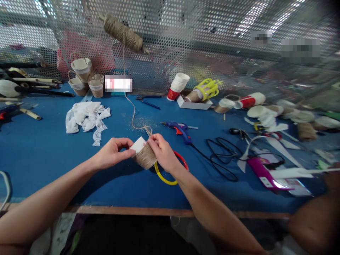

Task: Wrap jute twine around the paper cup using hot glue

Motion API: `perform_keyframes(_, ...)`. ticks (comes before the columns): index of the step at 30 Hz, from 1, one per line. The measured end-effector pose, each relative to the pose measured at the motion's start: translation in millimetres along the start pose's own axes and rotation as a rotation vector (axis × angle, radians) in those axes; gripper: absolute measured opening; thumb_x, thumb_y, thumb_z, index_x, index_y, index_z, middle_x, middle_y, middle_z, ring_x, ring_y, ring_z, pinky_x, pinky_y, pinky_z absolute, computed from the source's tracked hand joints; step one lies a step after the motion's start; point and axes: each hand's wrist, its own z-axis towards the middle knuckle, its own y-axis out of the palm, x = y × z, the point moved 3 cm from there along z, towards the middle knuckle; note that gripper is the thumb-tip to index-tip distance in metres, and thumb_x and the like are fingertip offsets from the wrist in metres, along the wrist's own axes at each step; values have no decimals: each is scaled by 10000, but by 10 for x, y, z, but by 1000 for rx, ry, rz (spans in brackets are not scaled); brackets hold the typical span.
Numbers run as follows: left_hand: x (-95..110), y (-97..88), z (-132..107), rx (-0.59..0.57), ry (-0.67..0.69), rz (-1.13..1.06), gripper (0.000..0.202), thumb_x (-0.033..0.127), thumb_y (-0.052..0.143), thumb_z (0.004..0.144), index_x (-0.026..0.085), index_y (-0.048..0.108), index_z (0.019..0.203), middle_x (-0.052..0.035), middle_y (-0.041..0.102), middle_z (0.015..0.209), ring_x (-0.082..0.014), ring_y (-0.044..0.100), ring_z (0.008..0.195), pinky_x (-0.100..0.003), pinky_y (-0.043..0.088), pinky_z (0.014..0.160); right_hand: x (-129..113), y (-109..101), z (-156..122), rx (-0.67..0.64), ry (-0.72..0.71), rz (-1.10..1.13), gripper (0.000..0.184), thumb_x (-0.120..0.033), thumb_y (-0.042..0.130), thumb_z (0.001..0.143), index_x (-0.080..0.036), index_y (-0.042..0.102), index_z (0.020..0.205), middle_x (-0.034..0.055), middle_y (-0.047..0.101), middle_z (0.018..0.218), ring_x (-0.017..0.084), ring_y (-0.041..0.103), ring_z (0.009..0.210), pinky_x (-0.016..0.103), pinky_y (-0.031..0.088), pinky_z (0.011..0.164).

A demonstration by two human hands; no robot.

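A white paper cup wrapped in brown twine (145, 156) is held tilted above the blue table, its bare white part showing at the upper left. My left hand (113, 153) grips its left side between thumb and fingers. On the other side, my right hand (162, 149) is closed with its fingertips at the cup's upper right edge, where the loose twine (133, 112) meets it. That strand runs up to a twine spool (123, 33) hanging on the mesh. A red and yellow ring (165, 181) lies partly under my right wrist.
A blue glue gun (178, 128) lies beyond my right hand, its black cord (221, 156) coiled to the right. White lace (85, 117) is at left, with wrapped cups (83, 72) behind. Pliers (148, 101) and stacked paper cups (178, 86) stand along the back. Another person's arm (316, 212) is at right.
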Motion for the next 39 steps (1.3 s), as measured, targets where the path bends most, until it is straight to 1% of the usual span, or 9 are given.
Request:
perform_keyframes(4,-15,24,2,-20,11,31,121,246,547,710,129,561,684,25,507,606,-81,407,547,-198,323,510,-30,10,-23,-9,4,-7,136,-308,392,828,-194,418,758,-11,471,672,128,466,594,263,381,555)
perform_keyframes(8,-21,42,5,-52,13,78,126,237,534,719,124,537,663,38,454,592,-79,383,556,-201,309,525,-57,12,-34,-19,7,-31,116,-291,395,826,-194,409,762,-4,485,698,133,483,618,271,385,584)
perform_keyframes(12,-8,39,1,-91,11,101,117,232,521,724,124,550,690,28,480,626,-93,418,594,-217,341,580,-68,21,-43,-32,-3,-58,104,-284,387,830,-196,404,777,0,493,708,135,485,629,275,390,595)
perform_keyframes(17,-9,39,-2,-116,-11,85,129,237,502,727,123,545,686,29,469,618,-91,407,577,-213,333,559,-108,36,-64,-48,-19,-77,103,-274,370,834,-193,399,777,3,479,702,135,474,626,273,386,582)
perform_keyframes(25,-23,66,3,-152,-17,157,154,228,492,729,104,575,767,9,509,683,-110,440,638,-237,365,631,-116,47,-70,-52,-49,-116,110,-278,353,841,-193,388,781,12,487,723,141,483,654,285,387,618)
perform_keyframes(28,-23,62,2,-154,-12,169,155,227,498,723,104,579,771,7,519,689,-113,445,646,-239,367,642,-117,45,-69,-44,-56,-130,104,-271,356,838,-192,387,777,12,486,717,141,485,649,287,386,618)
perform_keyframes(31,-25,45,6,-161,-16,132,149,229,505,723,106,573,773,8,519,694,-112,449,652,-238,366,646,-122,42,-80,-33,-62,-143,105,-273,356,841,-194,385,777,11,492,709,138,486,632,281,387,600)
perform_keyframes(36,-48,29,19,-166,-85,-61,154,249,522,716,105,543,767,18,507,684,-95,456,623,-224,362,618,-131,55,-115,-9,-102,-200,99,-285,352,852,-199,382,812,12,513,708,123,481,573,253,380,531)
perform_keyframes(39,-56,43,20,-162,-84,-38,154,256,528,712,103,539,726,34,468,629,-82,418,578,-215,336,579,-142,79,-132,-17,-138,-256,93,-276,352,853,-194,388,826,16,520,695,118,480,549,245,375,509)
